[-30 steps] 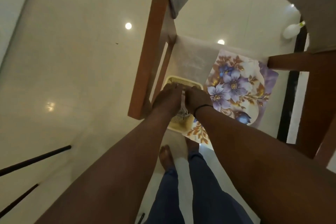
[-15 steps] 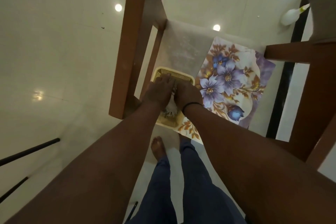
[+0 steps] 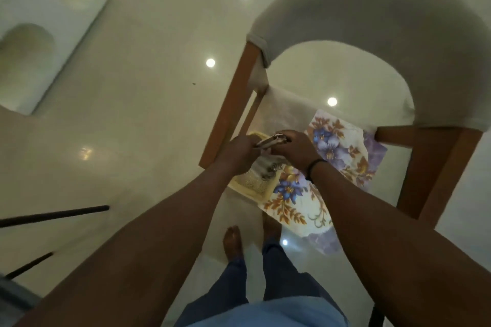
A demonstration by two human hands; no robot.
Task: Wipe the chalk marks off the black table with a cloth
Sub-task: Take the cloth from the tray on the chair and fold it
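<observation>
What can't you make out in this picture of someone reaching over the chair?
- The pale item between the hands: blurred, so whether it is the cloth is unclear.
- How the left hand and right hand hold it: fingers face away from the head camera.
- The yellow basket on the chair seat: mostly covered by the hands, contents a blur.
- The black table and chalk marks: not identifiable; only thin dark bars at the left edge.
</observation>
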